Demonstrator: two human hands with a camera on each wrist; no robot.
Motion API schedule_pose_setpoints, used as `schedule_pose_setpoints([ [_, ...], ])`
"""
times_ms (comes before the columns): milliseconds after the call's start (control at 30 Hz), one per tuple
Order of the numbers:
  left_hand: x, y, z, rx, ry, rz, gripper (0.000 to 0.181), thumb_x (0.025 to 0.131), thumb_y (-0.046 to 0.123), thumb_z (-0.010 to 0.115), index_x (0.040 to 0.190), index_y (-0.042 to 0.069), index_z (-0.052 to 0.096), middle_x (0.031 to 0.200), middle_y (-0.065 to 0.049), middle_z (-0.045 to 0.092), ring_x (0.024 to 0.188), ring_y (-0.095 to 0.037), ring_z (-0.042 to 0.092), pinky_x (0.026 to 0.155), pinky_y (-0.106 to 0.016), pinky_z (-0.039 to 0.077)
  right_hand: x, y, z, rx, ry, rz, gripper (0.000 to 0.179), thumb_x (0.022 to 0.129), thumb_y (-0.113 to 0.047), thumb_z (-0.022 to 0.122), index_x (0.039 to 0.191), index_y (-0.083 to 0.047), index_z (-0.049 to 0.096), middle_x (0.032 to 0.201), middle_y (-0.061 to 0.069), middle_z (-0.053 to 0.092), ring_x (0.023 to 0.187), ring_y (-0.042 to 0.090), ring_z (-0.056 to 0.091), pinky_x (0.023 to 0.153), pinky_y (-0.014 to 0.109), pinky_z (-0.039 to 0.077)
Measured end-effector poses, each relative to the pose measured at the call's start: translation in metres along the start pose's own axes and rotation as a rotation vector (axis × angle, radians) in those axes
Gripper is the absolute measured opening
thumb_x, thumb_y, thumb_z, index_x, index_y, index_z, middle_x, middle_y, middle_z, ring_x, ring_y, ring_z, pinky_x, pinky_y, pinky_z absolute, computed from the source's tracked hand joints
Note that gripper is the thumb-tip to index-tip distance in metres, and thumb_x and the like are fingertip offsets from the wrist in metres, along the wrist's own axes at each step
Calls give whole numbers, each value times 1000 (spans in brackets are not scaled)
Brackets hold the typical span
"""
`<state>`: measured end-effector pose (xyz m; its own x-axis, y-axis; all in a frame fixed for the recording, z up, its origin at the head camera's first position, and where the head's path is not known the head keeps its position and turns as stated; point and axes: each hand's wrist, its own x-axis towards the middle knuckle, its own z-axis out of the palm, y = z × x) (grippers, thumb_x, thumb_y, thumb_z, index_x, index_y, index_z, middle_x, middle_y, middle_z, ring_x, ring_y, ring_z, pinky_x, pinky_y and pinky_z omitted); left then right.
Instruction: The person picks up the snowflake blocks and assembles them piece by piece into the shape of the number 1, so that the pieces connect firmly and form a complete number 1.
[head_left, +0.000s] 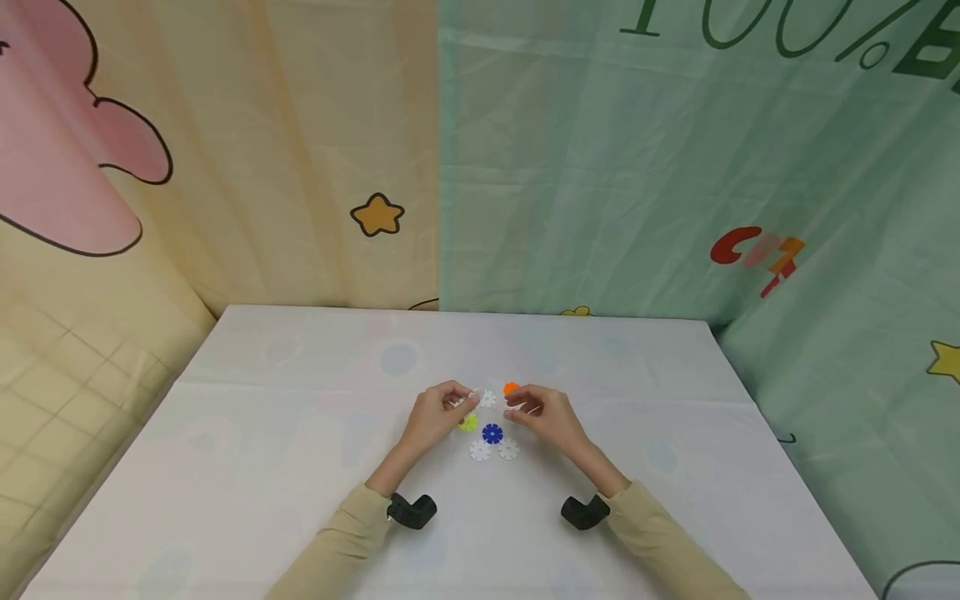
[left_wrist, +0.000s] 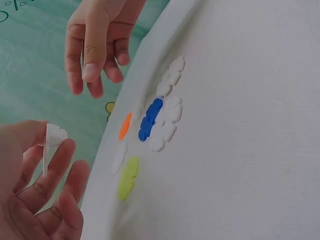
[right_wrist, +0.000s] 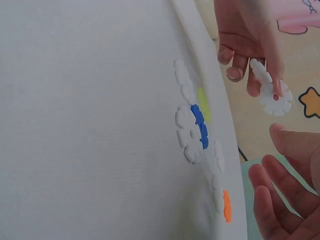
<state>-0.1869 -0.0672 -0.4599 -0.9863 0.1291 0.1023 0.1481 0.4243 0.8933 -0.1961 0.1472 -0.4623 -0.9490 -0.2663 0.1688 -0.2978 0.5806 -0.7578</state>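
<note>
My left hand [head_left: 433, 417] pinches white notched plastic discs [right_wrist: 276, 105] between thumb and fingertips, above the table. In the right wrist view two of them seem joined at an angle. Facing it, my right hand [head_left: 551, 418] hovers a short way off, its fingers loosely bent and holding nothing. Under and between the hands lie a blue disc [head_left: 492, 433], a yellow-green disc [head_left: 468, 423] and an orange disc [head_left: 512, 388]. Nearer me are two white discs [head_left: 480, 451], side by side. Further white discs [right_wrist: 219, 156] lie near the orange one, partly hidden by the hands in the head view.
The table [head_left: 262, 467] is covered with a white cloth with faint pale spots. Behind it hang a yellow curtain [head_left: 300, 125] and a green curtain [head_left: 562, 167] with printed figures. A black wrist camera [head_left: 412, 511] is strapped at each sleeve.
</note>
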Motion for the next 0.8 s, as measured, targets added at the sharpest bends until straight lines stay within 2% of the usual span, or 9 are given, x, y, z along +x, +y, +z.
schedule_pose_setpoints([
  [100, -1, -1, 0, 27, 12, -2, 18, 89, 26, 69, 95, 9, 70, 77, -3, 67, 56, -10, 53, 49, -20, 38, -3, 4, -1, -27, -48, 28, 25, 79, -19, 79, 101, -9, 71, 95, 3, 73, 75, 9, 61, 68, 19, 51],
  [400, -3, -12, -4, 88, 38, -2, 18, 90, 27, 67, 95, 10, 69, 79, -2, 67, 56, -10, 51, 50, -20, 38, -15, 8, 0, -108, -133, 11, 29, 73, -23, 84, 96, -11, 72, 80, -2, 67, 65, 9, 49, 58, 19, 42],
  [500, -4, -14, -6, 84, 51, -7, 18, 90, 25, 68, 99, 9, 69, 78, -3, 66, 56, -9, 53, 50, -20, 40, -17, 9, 1, -129, -157, 27, 30, 70, -25, 86, 93, -13, 72, 77, -5, 65, 64, 9, 47, 57, 19, 40],
  [633, -4, -15, -7, 75, 61, -9, 21, 89, 21, 69, 107, 9, 69, 77, -4, 66, 57, -8, 55, 50, -20, 42, -21, 10, 2, -162, -188, 51, 31, 68, -29, 87, 91, -16, 72, 78, -7, 64, 65, 9, 47, 57, 19, 40],
  [800, -5, -18, -7, 99, 76, 4, 19, 89, 21, 68, 105, 10, 71, 84, -5, 67, 57, -7, 55, 51, -20, 43, -22, 8, 3, -185, -200, 37, 32, 68, -28, 87, 91, -13, 73, 80, -5, 65, 66, 10, 48, 57, 19, 40],
])
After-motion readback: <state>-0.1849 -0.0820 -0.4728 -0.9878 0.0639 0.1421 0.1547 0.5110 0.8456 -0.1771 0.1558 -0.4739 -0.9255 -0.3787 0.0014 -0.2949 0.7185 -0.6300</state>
